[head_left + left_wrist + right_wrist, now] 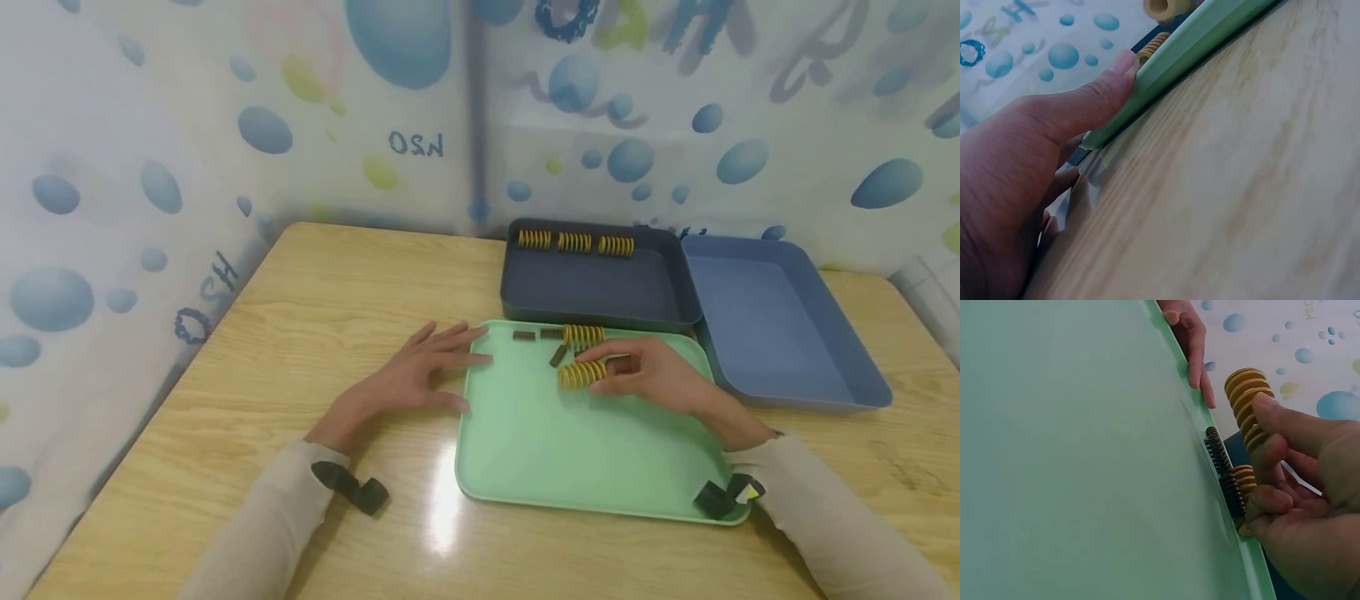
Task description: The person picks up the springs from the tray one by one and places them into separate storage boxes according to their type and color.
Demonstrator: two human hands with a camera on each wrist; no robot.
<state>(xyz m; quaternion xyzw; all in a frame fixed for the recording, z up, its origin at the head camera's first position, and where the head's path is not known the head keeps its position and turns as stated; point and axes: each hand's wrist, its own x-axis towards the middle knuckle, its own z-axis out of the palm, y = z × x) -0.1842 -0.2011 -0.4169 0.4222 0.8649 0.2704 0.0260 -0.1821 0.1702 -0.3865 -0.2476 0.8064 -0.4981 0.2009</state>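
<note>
My right hand [652,372] pinches a yellow coil spring [581,375] between thumb and fingers, raised over the green tray [570,450]. Another yellow spring [583,335] lies by the tray's far edge, beside small dark springs [524,336]; in the right wrist view the small springs [1225,472] line that edge. One more dark spring [558,356] lies aslant near the held one, and the right fingers partly hide what is beneath them. My left hand [420,371] rests at the tray's left edge with fingers spread, its thumb touching the rim [1166,69] in the left wrist view.
Behind the green tray stands a dark grey tray [600,287] with three yellow springs [574,242] in a row along its back wall. A blue tray [780,325] adjoins it on the right. The wooden table [300,317] meets a patterned wall covering at the back.
</note>
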